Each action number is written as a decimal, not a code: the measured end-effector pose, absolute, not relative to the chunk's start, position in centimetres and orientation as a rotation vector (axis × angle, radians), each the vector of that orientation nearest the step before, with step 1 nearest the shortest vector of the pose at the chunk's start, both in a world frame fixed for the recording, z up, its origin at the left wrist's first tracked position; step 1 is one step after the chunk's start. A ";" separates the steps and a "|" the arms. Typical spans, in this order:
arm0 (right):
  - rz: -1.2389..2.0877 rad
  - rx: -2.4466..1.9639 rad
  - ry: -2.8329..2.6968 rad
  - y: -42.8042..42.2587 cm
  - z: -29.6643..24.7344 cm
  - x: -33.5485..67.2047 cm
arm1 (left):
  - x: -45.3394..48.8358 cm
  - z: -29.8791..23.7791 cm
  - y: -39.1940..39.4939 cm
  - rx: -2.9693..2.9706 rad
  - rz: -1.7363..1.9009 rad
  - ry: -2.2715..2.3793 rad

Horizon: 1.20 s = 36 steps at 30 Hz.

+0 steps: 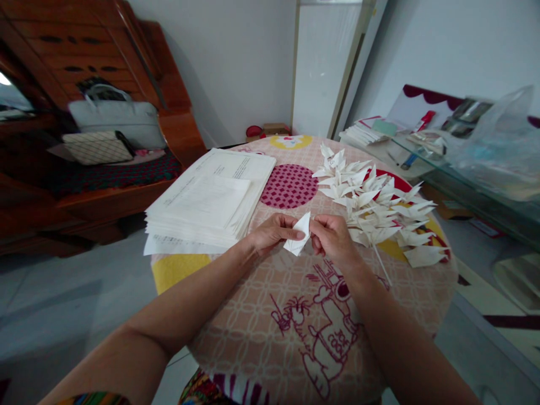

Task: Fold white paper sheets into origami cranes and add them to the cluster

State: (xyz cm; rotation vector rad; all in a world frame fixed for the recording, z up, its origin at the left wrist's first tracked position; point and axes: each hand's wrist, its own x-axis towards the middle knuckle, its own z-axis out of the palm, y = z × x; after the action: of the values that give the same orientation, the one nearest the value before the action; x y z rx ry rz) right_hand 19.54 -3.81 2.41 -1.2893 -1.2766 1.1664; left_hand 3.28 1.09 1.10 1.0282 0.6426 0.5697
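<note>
Between my two hands is a small folded piece of white paper [296,243], held above the round table [253,315]. My left hand [276,232] pinches it from the left, thumb lying across its face. From the right, the fingers of my right hand [333,236] close on its upper right edge. To the right of my hands lies a spread of folded paper cranes [371,197] with pointed tips. A stack of paper sheets [202,197], some printed, sits on the left side of the table, with smaller sheets on top.
A thin white stick [382,264] lies by the cranes, partly behind my right forearm. At the right stands a glass-topped table [498,208] with a clear plastic bag [498,140] and papers. A wooden bench [169,135] at left holds a grey handbag [120,118].
</note>
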 end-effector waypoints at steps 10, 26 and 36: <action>1.207 -1.146 -1.138 -3.0 2.0 20.3 | 3.0 1.5 1.2 1.166 0.830 0.677; 1.143 -1.185 -1.428 -2.5 1.5 21.4 | 2.5 1.6 0.6 1.899 1.087 0.958; 1.006 -1.197 -1.425 -3.0 1.4 20.9 | 2.5 2.2 -0.8 1.979 1.239 0.760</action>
State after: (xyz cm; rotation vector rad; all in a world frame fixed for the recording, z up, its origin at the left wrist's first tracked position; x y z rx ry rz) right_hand 20.87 -2.97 1.43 -1.1966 -1.4245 1.0056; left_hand 2.48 -0.81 2.22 1.9792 0.7600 1.2386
